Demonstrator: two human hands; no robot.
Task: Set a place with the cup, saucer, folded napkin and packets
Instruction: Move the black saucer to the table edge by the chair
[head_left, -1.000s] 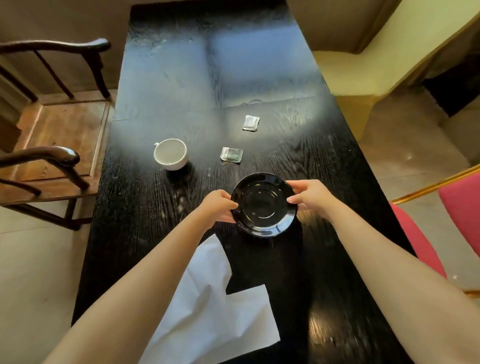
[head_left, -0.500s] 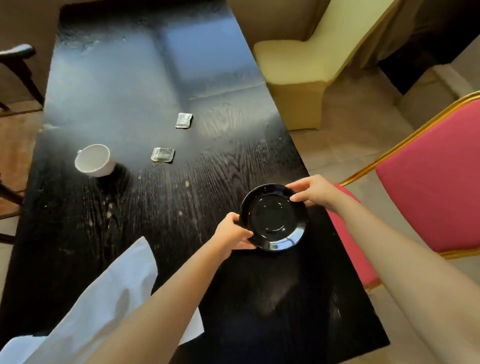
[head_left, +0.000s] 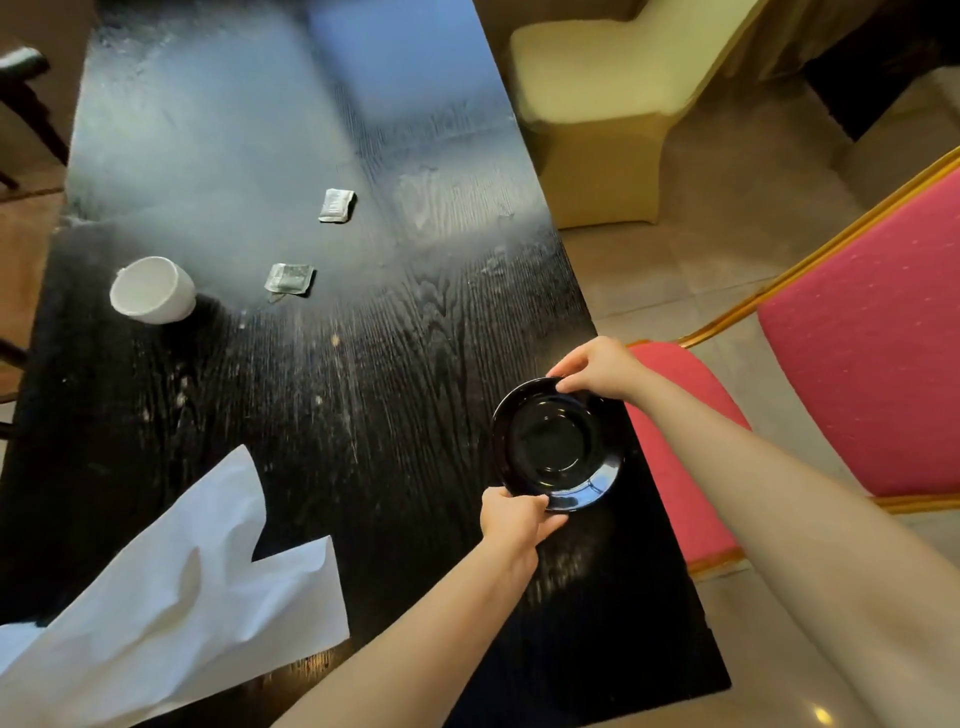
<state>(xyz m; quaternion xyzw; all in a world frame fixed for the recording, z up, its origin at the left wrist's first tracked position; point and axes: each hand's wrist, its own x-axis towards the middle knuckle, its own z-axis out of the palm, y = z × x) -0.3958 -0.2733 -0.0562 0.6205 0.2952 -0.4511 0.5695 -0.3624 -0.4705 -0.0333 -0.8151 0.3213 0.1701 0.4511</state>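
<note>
A glossy black saucer (head_left: 556, 447) is near the right edge of the black table (head_left: 363, 374). My left hand (head_left: 511, 519) grips its near rim and my right hand (head_left: 597, 366) grips its far rim. I cannot tell whether the saucer rests on the table or hovers just above it. A white cup (head_left: 153, 290) stands at the left. Two small silver packets lie apart on the table, one nearer (head_left: 289, 278) and one farther back (head_left: 336, 205). A white napkin (head_left: 171, 603) lies unfolded and crumpled at the near left.
A pink chair with a gold frame (head_left: 862, 332) stands close against the table's right edge, beside the saucer. A cream covered chair (head_left: 587, 109) is farther back on the right. Dark wooden chair parts (head_left: 21, 93) show at the far left.
Both hands have carried the saucer from the table's middle to its right edge. The view has swung right, so the cup, packets and napkin now sit further left in the frame.
</note>
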